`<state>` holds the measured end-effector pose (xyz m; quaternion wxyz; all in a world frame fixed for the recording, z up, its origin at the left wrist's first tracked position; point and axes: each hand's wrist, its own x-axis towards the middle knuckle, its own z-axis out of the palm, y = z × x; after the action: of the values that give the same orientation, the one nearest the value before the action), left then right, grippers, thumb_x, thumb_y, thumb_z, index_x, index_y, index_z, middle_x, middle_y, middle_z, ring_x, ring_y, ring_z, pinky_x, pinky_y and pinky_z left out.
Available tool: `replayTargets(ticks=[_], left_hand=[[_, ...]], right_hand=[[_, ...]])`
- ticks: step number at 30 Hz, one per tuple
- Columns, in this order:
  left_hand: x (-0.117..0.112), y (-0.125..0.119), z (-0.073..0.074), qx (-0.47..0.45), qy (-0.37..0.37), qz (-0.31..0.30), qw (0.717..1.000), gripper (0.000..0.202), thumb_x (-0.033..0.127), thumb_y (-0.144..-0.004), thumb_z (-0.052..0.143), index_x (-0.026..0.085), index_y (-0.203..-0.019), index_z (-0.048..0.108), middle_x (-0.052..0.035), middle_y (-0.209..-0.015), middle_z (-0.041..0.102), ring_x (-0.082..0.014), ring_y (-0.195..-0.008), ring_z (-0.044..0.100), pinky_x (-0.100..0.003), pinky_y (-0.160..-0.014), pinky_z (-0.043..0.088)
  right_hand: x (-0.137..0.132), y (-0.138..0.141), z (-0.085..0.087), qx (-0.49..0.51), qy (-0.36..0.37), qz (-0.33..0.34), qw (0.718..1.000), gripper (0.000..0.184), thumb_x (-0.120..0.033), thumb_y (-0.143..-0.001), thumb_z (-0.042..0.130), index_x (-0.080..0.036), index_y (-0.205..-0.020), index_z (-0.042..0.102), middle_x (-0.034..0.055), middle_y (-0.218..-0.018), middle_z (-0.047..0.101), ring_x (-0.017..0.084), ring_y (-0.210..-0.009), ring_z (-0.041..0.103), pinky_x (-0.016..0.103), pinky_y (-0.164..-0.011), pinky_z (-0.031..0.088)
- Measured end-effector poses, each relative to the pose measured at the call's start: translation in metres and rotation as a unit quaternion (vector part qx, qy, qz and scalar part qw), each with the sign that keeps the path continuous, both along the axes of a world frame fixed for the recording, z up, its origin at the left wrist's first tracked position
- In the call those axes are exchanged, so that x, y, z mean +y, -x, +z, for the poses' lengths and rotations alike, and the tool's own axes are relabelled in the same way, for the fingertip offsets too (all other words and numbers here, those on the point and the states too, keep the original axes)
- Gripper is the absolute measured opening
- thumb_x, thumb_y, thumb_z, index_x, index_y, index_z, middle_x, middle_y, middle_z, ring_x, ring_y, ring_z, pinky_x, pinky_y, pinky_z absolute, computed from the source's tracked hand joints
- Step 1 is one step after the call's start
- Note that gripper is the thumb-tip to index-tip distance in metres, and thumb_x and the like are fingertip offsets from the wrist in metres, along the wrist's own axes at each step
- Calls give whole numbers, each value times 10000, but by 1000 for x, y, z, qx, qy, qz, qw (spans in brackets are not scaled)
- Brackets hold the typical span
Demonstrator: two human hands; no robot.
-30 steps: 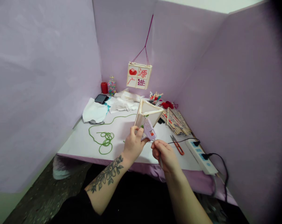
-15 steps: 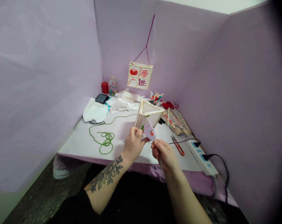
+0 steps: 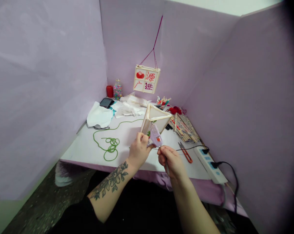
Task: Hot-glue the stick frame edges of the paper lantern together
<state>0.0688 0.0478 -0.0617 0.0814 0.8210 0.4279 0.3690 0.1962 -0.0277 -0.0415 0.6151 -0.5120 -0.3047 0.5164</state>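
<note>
My left hand (image 3: pixel 139 150) is closed around the lower end of a three-sided frame of pale wooden sticks (image 3: pixel 156 118), held upright above the white table (image 3: pixel 88 148). A small purple glue gun (image 3: pixel 156 136) sits against the frame just by those fingers; I cannot tell which hand carries it. My right hand (image 3: pixel 171 160) is pinched on a thin pale stick (image 3: pixel 166 168) at the gun's rear end. A black cord (image 3: pixel 190 148) runs from the gun to the right.
A green string (image 3: pixel 109 145) coils left of my hands. Red-handled snips (image 3: pixel 185 152), a white power strip (image 3: pixel 211 164) and a bundle of sticks (image 3: pixel 183 126) lie to the right. White cloths (image 3: pixel 99 115), a phone (image 3: pixel 105 102), a bead jar (image 3: pixel 117 90) and a hanging sign (image 3: pixel 146 79) are behind. Purple partitions surround the table.
</note>
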Motion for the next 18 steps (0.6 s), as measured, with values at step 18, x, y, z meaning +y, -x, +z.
replayTargets(ticks=[18], left_hand=[[3, 1, 1, 29, -9, 8, 999, 302, 386, -851, 703, 188, -992, 524, -44, -976, 576, -172, -771, 626, -274, -657, 504]], right_hand=[[1, 3, 1, 11, 1, -5, 1000, 309, -446, -692, 708, -160, -613, 621, -68, -352, 414, 41, -329, 311, 196, -383, 180]])
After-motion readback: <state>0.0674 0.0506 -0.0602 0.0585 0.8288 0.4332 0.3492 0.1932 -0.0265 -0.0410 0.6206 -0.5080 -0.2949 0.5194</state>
